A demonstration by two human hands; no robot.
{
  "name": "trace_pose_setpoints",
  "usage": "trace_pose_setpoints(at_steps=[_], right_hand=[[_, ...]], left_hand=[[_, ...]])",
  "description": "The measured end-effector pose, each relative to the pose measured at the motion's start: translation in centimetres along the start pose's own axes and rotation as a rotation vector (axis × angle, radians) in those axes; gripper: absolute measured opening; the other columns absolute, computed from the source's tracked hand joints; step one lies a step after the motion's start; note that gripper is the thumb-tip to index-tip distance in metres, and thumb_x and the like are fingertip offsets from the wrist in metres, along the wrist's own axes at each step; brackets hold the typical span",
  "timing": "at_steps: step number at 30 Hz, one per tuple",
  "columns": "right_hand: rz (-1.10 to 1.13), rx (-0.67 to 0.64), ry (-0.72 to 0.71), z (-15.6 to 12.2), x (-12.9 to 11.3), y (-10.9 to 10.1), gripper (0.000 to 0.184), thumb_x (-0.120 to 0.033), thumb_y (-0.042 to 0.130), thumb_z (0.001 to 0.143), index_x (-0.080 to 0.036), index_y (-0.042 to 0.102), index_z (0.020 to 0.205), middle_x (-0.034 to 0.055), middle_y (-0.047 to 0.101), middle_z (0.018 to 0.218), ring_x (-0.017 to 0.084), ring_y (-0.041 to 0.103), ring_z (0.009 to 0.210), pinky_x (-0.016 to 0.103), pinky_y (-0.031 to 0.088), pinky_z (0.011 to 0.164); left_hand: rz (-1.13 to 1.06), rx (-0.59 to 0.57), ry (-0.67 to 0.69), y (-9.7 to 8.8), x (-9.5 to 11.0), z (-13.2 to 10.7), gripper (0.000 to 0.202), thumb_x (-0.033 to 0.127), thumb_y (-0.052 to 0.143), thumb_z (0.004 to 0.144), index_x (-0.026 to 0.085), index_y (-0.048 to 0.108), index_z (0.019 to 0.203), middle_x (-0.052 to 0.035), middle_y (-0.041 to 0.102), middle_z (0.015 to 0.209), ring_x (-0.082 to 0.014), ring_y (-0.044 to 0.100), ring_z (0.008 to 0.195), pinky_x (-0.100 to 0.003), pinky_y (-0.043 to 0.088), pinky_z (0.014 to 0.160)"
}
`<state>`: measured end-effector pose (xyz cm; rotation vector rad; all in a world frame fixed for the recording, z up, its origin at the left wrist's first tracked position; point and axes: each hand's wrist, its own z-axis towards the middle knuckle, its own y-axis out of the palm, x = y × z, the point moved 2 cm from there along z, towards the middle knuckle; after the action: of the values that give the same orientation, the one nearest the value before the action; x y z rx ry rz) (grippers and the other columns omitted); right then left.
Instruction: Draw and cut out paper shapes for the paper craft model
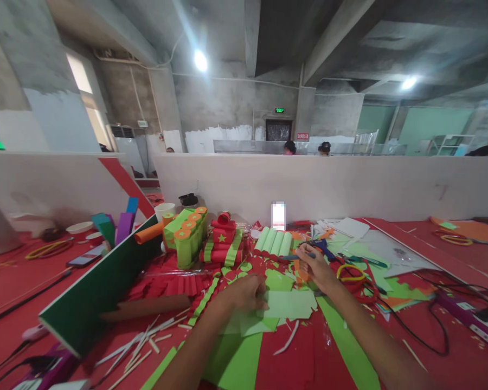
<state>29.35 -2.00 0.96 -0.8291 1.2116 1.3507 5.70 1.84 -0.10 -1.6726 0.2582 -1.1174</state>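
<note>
My left hand (242,292) lies with curled fingers on a light green foam sheet (288,304) in the middle of the red table (431,357), pinching its left edge. My right hand (315,265) is closed round a thin dark pen-like tool (296,257) just beyond the sheet. Behind the hands stand a row of pale green foam rolls (274,241), a red roll stack with a green star (223,238), and a green foam tank shape with orange discs (187,233).
A green board (101,287) leans at the left. Scissors (361,260), a yellow ring (350,272), paper scraps and black cables (427,319) lie at the right, near a power strip (472,317). A phone (278,215) stands by the partition wall (350,184). Other people sit beyond it.
</note>
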Motion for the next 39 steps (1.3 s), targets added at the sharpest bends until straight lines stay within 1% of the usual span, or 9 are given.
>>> trace_pose_setpoints(at_steps=[4,9,12,17,21,24,29,35,39], right_hand=[[0.034,-0.095,0.050,-0.5,-0.2,0.5,0.036,-0.045,0.077,0.073,-0.023,0.048,0.076,-0.0115,0.037,0.046,0.007,0.032,0.038,0.020,0.024,0.040],[-0.020,-0.237,0.127,-1.0,-0.4,0.6,0.033,-0.049,0.071,0.077,-0.020,0.065,0.093,-0.0010,0.063,0.061,0.012,0.053,0.050,0.024,0.040,0.049],[-0.045,-0.307,0.111,-1.4,-0.6,0.9,0.032,-0.047,0.070,0.079,-0.020,0.070,0.095,0.0032,0.070,0.074,0.014,0.060,0.057,0.027,0.044,0.056],[-0.093,-0.251,-0.002,-1.3,-0.6,1.1,0.029,-0.039,0.078,0.074,-0.019,0.070,0.095,0.0009,0.067,0.066,0.014,0.057,0.057,0.027,0.042,0.055],[-0.090,-0.201,-0.036,-1.3,-0.6,1.4,0.028,-0.044,0.076,0.075,-0.018,0.068,0.085,-0.0012,0.060,0.057,0.014,0.052,0.054,0.027,0.039,0.053],[-0.054,-0.234,-0.039,-1.7,-0.7,2.1,0.028,-0.045,0.074,0.077,-0.020,0.064,0.080,-0.0020,0.058,0.056,0.015,0.053,0.056,0.027,0.041,0.057],[-0.046,-0.339,0.061,-2.4,0.1,3.7,0.028,-0.043,0.072,0.079,-0.021,0.055,0.077,-0.0044,0.055,0.058,0.012,0.053,0.055,0.025,0.042,0.058],[-0.177,-0.256,0.246,-2.2,3.6,4.1,0.029,-0.043,0.070,0.077,-0.020,0.054,0.078,-0.0067,0.056,0.052,0.011,0.054,0.049,0.023,0.042,0.054],[-0.168,-0.265,0.230,-1.9,4.3,4.3,0.027,-0.043,0.068,0.079,-0.018,0.059,0.081,-0.0035,0.061,0.055,0.013,0.060,0.055,0.026,0.049,0.062]], left_hand=[[-0.024,-0.005,-0.033,0.2,-0.2,-0.1,0.023,0.030,0.078,0.067,0.022,0.062,0.081,-0.0015,0.061,0.080,-0.0173,0.054,0.068,-0.027,0.037,0.057],[-0.032,0.013,-0.019,0.5,-0.5,-0.1,0.015,0.025,0.068,0.074,0.022,0.061,0.087,-0.0017,0.061,0.081,-0.0171,0.053,0.069,-0.027,0.037,0.059],[-0.069,0.053,-0.007,0.5,-0.8,0.0,0.013,0.026,0.061,0.080,0.022,0.061,0.091,-0.0024,0.061,0.083,-0.0167,0.053,0.070,-0.027,0.039,0.062],[-0.127,0.155,-0.064,0.1,-1.4,0.6,0.016,0.025,0.058,0.080,0.019,0.059,0.094,-0.0011,0.059,0.084,-0.0158,0.053,0.074,-0.025,0.040,0.065],[-0.201,0.178,-0.147,0.6,-2.1,1.3,0.013,0.022,0.057,0.078,0.017,0.057,0.090,0.0017,0.055,0.075,-0.0142,0.052,0.068,-0.023,0.037,0.059],[-0.222,0.162,-0.200,1.4,-2.2,1.6,0.011,0.022,0.057,0.078,0.017,0.059,0.088,0.0025,0.054,0.069,-0.0137,0.052,0.063,-0.023,0.035,0.055],[-0.173,0.116,-0.227,1.6,-1.3,1.3,0.016,0.029,0.056,0.081,0.016,0.063,0.088,-0.0016,0.063,0.076,-0.0162,0.057,0.067,-0.023,0.037,0.055],[-0.119,0.135,-0.141,1.2,-1.7,1.1,0.017,0.018,0.058,0.075,0.017,0.066,0.090,-0.0044,0.068,0.083,-0.0192,0.062,0.076,-0.025,0.042,0.063],[-0.093,0.160,-0.133,1.3,-2.5,1.2,0.022,0.011,0.055,0.072,0.018,0.063,0.092,-0.0037,0.067,0.080,-0.0184,0.060,0.072,-0.025,0.038,0.058]])
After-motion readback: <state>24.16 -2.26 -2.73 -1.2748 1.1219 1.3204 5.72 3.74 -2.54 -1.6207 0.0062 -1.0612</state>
